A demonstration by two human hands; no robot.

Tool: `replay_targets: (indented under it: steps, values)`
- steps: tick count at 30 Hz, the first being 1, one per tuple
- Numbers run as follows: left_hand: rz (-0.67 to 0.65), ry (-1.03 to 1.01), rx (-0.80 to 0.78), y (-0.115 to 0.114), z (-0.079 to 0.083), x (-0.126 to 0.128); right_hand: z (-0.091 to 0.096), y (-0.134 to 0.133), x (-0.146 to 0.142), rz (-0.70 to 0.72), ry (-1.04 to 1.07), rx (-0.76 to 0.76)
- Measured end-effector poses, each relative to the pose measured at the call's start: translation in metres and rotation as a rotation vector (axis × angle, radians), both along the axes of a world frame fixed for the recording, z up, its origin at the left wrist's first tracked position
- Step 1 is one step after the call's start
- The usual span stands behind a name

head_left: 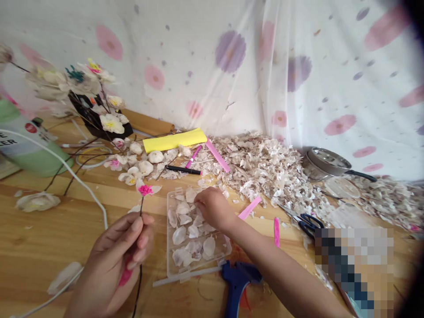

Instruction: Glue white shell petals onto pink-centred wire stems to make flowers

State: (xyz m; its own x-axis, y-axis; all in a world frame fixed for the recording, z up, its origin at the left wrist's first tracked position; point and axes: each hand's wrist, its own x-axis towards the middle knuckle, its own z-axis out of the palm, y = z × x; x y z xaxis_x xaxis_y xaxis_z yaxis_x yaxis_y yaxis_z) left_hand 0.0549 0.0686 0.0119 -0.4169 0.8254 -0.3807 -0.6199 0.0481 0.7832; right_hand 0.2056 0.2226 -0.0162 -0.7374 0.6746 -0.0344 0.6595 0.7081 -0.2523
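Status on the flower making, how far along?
Done: finished white petal flowers lie on the wooden table. In hand: left hand holds a thin wire stem with pink centre; right hand reaches into the clear plastic tray of white petals. Left: this stem's centre looks bare of petals.

Bright, soft daylight through the curtain (298, 66), faint shadows; edges bowed and blurred (dark vignette top right), pixelated patch right of grip.

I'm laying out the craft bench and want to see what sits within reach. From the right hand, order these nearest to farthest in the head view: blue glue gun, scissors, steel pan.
Measured from the right hand, which rests in the clear petal tray:
1. Blue glue gun, just below the hand, at the near table edge.
2. Scissors, further to the right, beside the scrap pile.
3. Steel pan, far right, against the curtain.
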Motion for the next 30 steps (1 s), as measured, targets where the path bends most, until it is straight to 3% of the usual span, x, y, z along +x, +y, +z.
replay_targets:
  steps: [8,20,26,30]
  values:
    - [0.022,0.037,-0.044,0.006,0.003,0.002,0.008,0.005,0.008,-0.069,-0.035,0.009]
    - [0.023,0.051,-0.064,0.004,0.004,0.002,0.020,-0.037,0.015,0.111,-0.086,0.020]
    - [0.014,0.045,-0.061,0.003,0.005,0.002,0.018,-0.013,0.013,-0.002,-0.088,0.109]
    - [0.011,0.051,-0.062,0.005,0.007,0.003,0.010,-0.001,0.011,-0.002,-0.104,0.131]
